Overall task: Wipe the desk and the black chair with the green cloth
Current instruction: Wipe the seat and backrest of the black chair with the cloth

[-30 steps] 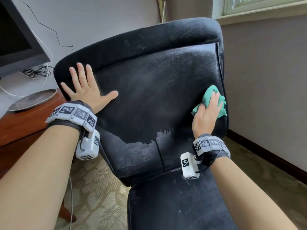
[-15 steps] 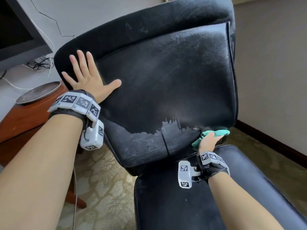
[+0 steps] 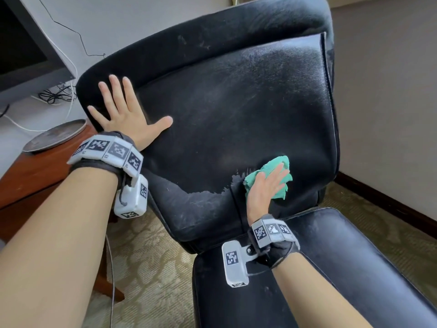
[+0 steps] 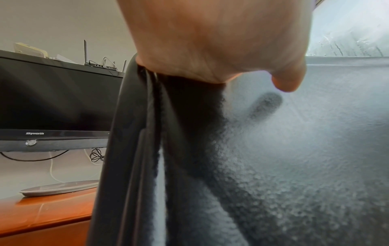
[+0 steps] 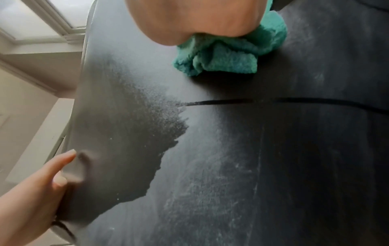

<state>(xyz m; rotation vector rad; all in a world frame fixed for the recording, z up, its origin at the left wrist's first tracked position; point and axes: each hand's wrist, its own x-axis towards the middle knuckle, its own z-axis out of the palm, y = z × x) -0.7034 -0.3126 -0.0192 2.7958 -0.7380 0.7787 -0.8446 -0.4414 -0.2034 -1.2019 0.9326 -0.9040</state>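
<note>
Green cloth (image 3: 269, 178) higher, under right fingers (image 3: 277, 172)

- Soft daylight enters from the window (image 5: 38, 18).
- Pale glare washes the chair (image 3: 236, 102) backrest.
- Wrist views blur and bend near edges.

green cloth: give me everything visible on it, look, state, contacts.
The green cloth is a teal-green, fuzzy terry-like rag, bunched into a crumpled wad with folds and loose edges sticking out. It lies pressed against the lower right part of the black leather-look chair backrest, just above the seat. The right hand lies over it with fingers fairly straight, pushing it onto the backrest. Cloth shows beyond the fingertips and below the palm. Whether it is damp cannot be told.
</note>
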